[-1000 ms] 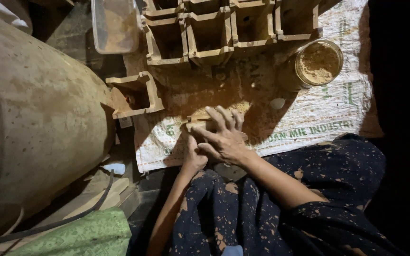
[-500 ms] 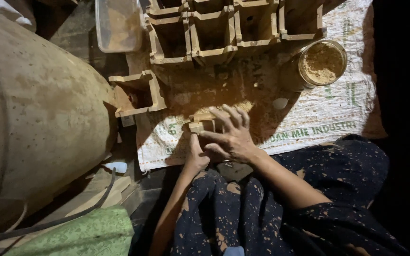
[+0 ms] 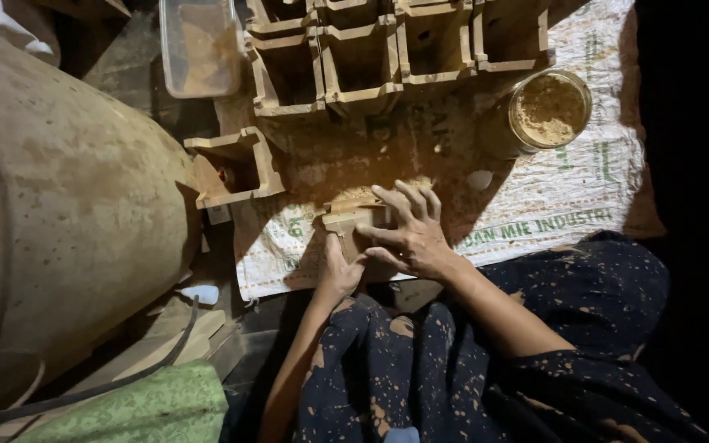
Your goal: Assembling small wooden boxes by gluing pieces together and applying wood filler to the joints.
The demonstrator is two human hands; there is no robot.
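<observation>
1. A small tan clay block mould (image 3: 353,223) is held on a white woven plastic sack (image 3: 568,197) that is spread over the floor, just in front of the seated person's knees.
2. The right hand (image 3: 408,238) is laid flat over the mould's near right side, its fingers (image 3: 404,201) spread wide and pressed down on the clay.
3. The left hand (image 3: 340,275) is set against the mould's near left edge, the thumb raised along its side; how far the other fingers are curled cannot be told.
4. A row of open, square, clay-coloured moulds (image 3: 363,57) is lined up along the far edge of the sack, well apart from the hands.
5. One more open clay mould (image 3: 235,168) is placed alone to the left, beside a large, dusty, rounded drum (image 3: 51,213).
6. A round glass jar filled with tan powder (image 3: 547,111) is stood at the far right on the sack.
7. A clear plastic tub (image 3: 198,49) is seen at the top left.
8. Dark, clay-spattered trousers (image 3: 453,369) are worn by the person.
</observation>
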